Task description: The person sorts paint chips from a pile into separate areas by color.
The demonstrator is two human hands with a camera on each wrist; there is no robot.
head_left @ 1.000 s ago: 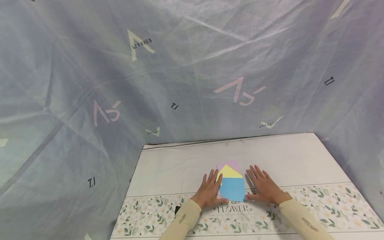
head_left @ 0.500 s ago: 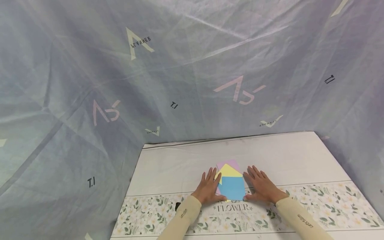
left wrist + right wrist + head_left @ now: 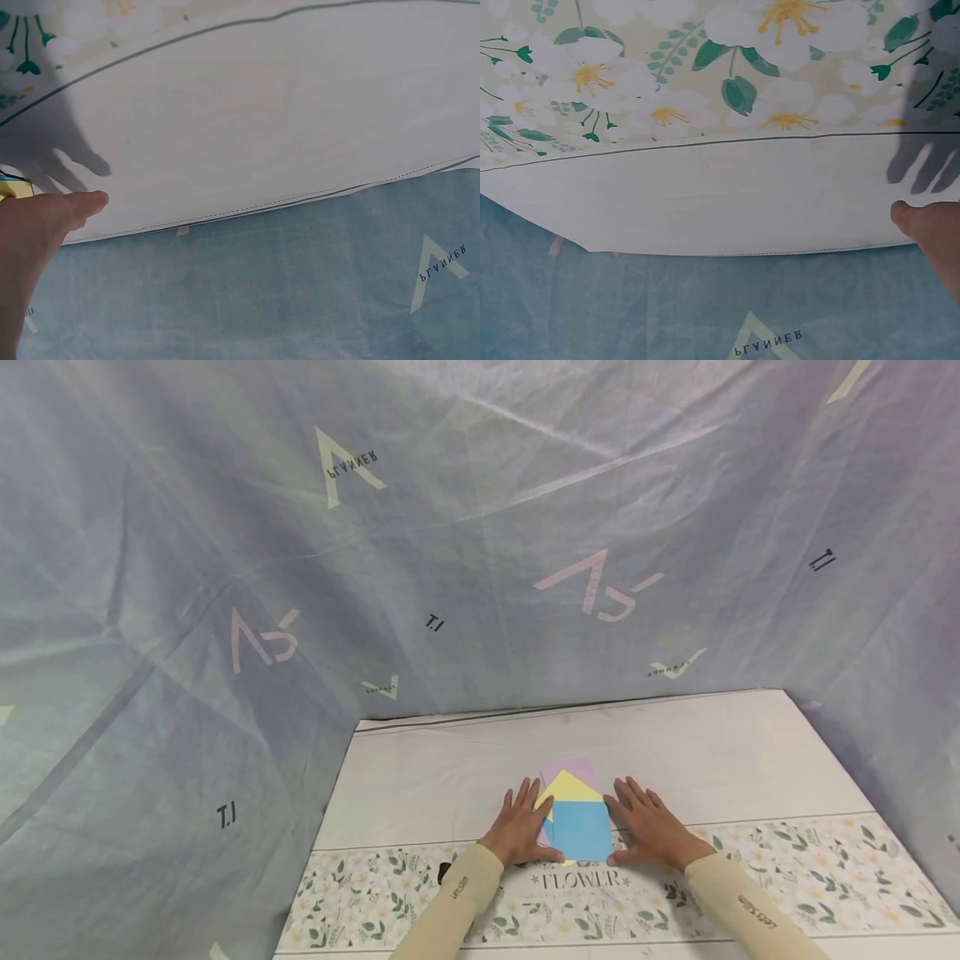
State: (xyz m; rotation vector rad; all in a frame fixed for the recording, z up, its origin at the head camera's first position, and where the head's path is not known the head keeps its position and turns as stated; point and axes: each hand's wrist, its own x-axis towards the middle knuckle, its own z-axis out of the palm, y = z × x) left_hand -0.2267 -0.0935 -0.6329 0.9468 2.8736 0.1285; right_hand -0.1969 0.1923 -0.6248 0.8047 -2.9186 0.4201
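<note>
Left hand [image 3: 521, 833] and right hand [image 3: 654, 828], outstretched and grasping nothing, flank a blue sheet [image 3: 582, 831]; uneven pushing could skew it.

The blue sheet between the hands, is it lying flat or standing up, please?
Lying flat: the head view shows the blue sheet spread over part of the yellow sheet.

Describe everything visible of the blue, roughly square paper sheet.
The blue, roughly square sheet looks like plain paper. It lies flat over part of a yellow paper sheet, just beyond the black printed word FLOWER; a pink paper sheet shows farther off. The left hand and right hand flank it, thumbs at its near corners; whether they press is unclear.
</note>
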